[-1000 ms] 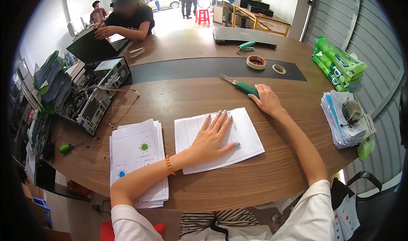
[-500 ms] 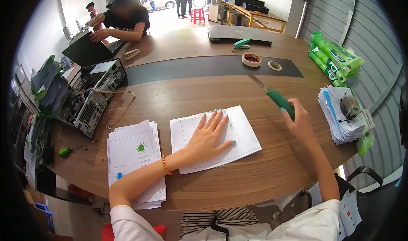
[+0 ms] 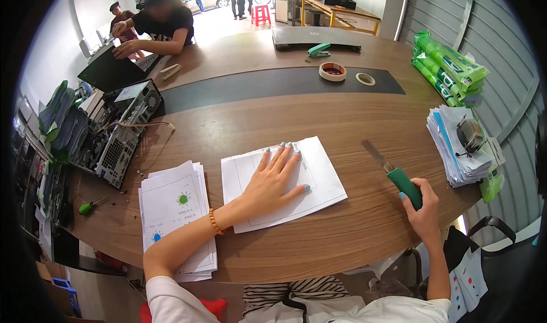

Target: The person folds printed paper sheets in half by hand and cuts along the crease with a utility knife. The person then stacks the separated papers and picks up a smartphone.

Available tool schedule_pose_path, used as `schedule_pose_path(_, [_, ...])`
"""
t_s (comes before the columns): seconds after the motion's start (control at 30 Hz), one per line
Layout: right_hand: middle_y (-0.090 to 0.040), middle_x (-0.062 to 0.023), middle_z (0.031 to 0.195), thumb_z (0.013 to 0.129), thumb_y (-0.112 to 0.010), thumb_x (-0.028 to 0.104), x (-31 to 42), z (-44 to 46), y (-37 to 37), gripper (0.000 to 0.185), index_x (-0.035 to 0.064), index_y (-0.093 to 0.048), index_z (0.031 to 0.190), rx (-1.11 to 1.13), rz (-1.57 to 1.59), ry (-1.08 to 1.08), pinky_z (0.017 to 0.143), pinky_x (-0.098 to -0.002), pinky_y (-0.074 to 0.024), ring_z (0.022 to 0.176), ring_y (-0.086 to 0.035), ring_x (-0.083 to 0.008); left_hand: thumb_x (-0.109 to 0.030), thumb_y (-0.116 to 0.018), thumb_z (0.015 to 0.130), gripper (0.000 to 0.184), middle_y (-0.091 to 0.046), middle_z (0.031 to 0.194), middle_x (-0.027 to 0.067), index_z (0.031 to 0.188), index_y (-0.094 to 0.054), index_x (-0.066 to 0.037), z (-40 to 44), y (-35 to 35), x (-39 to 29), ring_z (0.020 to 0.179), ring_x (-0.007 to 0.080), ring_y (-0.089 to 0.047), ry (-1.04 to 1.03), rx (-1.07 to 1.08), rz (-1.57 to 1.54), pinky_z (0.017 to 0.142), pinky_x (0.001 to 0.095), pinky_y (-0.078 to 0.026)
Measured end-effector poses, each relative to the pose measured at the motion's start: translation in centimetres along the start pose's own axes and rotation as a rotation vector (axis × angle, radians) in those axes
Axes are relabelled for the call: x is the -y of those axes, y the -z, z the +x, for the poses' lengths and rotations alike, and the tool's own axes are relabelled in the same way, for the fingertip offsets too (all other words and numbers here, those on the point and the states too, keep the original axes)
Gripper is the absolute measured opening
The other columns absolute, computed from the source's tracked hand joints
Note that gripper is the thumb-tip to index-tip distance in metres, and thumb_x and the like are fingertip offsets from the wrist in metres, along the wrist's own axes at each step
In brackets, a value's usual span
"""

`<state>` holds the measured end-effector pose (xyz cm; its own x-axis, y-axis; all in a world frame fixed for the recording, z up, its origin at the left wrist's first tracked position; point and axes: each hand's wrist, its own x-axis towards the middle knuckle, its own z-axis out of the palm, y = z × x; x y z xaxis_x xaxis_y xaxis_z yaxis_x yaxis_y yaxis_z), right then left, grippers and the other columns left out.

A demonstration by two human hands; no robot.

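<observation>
My left hand [image 3: 274, 180] lies flat with fingers spread on a folded white paper stack [image 3: 319, 180], near the middle of the table. Under my left forearm is a second stack of printed sheets [image 3: 171, 186], with a green and a blue splat printed on the top page. My right hand [image 3: 423, 209] is wrapped round the green handle of a utility knife [image 3: 403, 185]. Its long blade, a little blurred, points up and to the left, away from me. The knife is to the right of the folded paper and apart from it.
On the left stand an opened computer case [image 3: 122, 135] and a green screwdriver [image 3: 90, 205]. Tape rolls [image 3: 332, 72], a green stapler [image 3: 319, 50] and a closed laptop [image 3: 313, 39] lie farther back. Papers [image 3: 456, 146] and green packs [image 3: 447, 66] line the right edge. A person [image 3: 162, 23] handles a laptop across the table.
My right hand has moved right and toward me with the knife, away from the folded paper. My left hand stays flat on the paper. The view has shifted slightly.
</observation>
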<state>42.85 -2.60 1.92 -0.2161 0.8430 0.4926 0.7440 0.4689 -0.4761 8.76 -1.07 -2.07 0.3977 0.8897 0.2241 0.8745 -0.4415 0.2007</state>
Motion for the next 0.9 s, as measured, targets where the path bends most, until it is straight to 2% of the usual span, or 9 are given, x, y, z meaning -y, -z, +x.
schedule_pose_path(0.37, [-0.058, -0.0154, 0.086, 0.078, -0.064, 0.016, 0.4, -0.9, 0.1, 0.028, -0.0002, -0.053, 0.097, -0.012, 0.0, -0.025, 0.069, -0.0359, -0.0453, 0.078, -0.058, -0.0297, -0.049, -0.042, 0.09, 0.07, -0.024, 0.143, 0.0228, 0.136, -0.03, 0.002, 0.0, 0.0, 0.1, 0.137, 0.0312, -0.016, -0.008, 0.0, -0.01, 0.112, 0.0437, -0.008])
schedule_pose_path(0.47, [-0.058, -0.0158, 0.084, 0.074, -0.068, 0.013, 0.5, -0.9, 0.0, 0.028, 0.0013, -0.054, 0.095, -0.022, 0.003, -0.006, 0.066, -0.0382, -0.0465, 0.076, -0.059, -0.0323, -0.049, -0.042, 0.09, 0.071, -0.024, 0.143, 0.0231, 0.136, -0.03, 0.003, -0.1, 0.0, 0.1, 0.137, 0.0316, -0.016, -0.008, 0.002, -0.011, 0.112, 0.0438, -0.008])
schedule_pose_path(0.53, [-0.058, -0.0136, 0.083, 0.075, -0.068, 0.016, 0.7, -1.1, 0.0, 0.029, 0.0006, -0.054, 0.095, -0.006, 0.001, 0.006, 0.065, -0.0347, -0.0452, 0.073, -0.059, -0.0283, -0.049, -0.042, 0.09, 0.071, -0.024, 0.143, 0.0232, 0.136, -0.03, 0.003, -0.1, -0.1, 0.2, 0.137, 0.0318, -0.016, -0.009, 0.0, -0.012, 0.112, 0.0438, -0.008])
schedule_pose_path(0.6, [-0.058, -0.0132, 0.082, 0.074, -0.069, 0.015, 0.9, -1.1, 0.1, 0.028, 0.0009, -0.054, 0.094, -0.006, -0.003, 0.021, 0.064, -0.0343, -0.045, 0.072, -0.059, -0.028, -0.051, -0.041, 0.09, 0.071, -0.029, 0.139, 0.0265, 0.133, -0.034, 0.006, -0.1, -0.4, 0.3, 0.133, 0.0361, -0.024, -0.051, -0.069, -0.012, 0.11, 0.0475, -0.014])
schedule_pose_path(0.9, [-0.059, -0.0129, 0.079, 0.068, -0.071, 0.009, 2.0, -1.6, 0.6, 0.029, 0.0023, -0.057, 0.091, -0.03, -0.004, 0.063, 0.059, -0.0337, -0.0462, 0.067, -0.059, -0.028, -0.047, -0.043, 0.09, 0.07, -0.029, 0.14, 0.0261, 0.133, -0.032, 0.006, -0.2, 0.1, 0.0, 0.134, 0.0356, -0.023, -0.032, -0.051, -0.035, 0.11, 0.0475, -0.013])
